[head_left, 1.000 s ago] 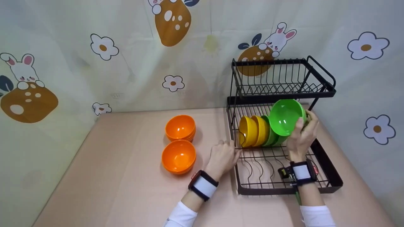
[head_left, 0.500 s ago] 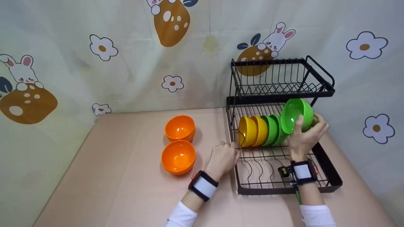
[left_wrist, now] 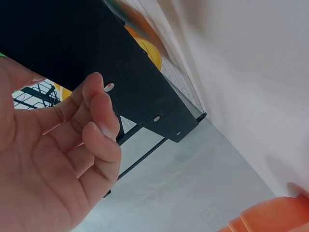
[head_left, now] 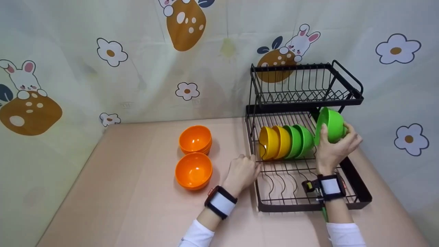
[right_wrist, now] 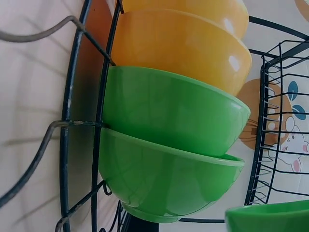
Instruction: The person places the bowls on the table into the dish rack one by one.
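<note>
My right hand [head_left: 334, 151] holds a green bowl [head_left: 335, 125] on its side, tilted, above the right part of the black dish rack's lower tier [head_left: 353, 185]. Only that bowl's rim [right_wrist: 270, 217] shows in the right wrist view. Left of it, two green bowls [head_left: 301, 140] and two yellow bowls [head_left: 271, 142] stand on edge in a row between the wires. My left hand [head_left: 241, 171] grips the rack's left side; in the left wrist view its curled fingers [left_wrist: 104, 130] press on the black side panel [left_wrist: 130, 92].
Several orange bowls sit on the table left of the rack: a stack [head_left: 195, 139] behind and another orange bowl [head_left: 194, 171] in front. The rack's upper tier [head_left: 308, 85] overhangs the back of the lower one. A printed curtain [head_left: 144, 68] hangs behind.
My right hand has moved the green bowl to the right and turned it more onto its side, away from the row. The left hand stays on the rack.
</note>
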`<state>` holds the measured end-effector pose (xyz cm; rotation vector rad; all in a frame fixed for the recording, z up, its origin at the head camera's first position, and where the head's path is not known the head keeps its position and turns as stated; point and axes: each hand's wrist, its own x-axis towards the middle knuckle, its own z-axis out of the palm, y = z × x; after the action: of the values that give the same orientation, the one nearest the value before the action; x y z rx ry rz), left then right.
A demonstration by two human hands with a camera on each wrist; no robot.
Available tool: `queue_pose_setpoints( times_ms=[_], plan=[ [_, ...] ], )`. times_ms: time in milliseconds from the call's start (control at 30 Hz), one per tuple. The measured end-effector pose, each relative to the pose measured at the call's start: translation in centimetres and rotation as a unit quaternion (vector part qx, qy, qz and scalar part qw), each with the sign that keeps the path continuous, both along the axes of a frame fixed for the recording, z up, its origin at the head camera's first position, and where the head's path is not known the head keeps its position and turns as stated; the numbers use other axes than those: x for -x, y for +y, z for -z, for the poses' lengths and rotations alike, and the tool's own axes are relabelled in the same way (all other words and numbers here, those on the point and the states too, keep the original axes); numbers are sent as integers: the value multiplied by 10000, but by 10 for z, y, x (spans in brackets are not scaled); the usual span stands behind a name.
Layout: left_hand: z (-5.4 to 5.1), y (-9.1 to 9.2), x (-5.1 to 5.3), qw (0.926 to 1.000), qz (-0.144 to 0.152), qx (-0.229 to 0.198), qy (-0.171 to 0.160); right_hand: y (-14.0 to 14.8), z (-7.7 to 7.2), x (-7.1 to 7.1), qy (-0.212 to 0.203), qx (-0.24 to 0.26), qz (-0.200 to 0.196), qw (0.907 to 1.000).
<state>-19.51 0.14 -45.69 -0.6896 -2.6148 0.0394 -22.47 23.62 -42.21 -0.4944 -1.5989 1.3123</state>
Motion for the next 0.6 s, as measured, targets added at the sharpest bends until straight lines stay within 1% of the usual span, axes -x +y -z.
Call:
queue_pose_setpoints(
  times_ms=[233, 400, 500, 600],
  plan=[
    [0, 0, 0, 10000, 2, 29, -54, 1, -1, 1, -315, 7, -24, 9995],
    [0, 0, 0, 9999, 27, -61, -125, 3, -2, -1, -756, -43, -203, 9969],
    [0, -1, 0, 10000, 26, -49, -42, 4, -3, -2, -1042, -71, -348, 9939],
    [0, -1, -1, 9999, 25, -27, 94, 4, -2, -3, -1216, -103, -482, 9914]
  ],
)
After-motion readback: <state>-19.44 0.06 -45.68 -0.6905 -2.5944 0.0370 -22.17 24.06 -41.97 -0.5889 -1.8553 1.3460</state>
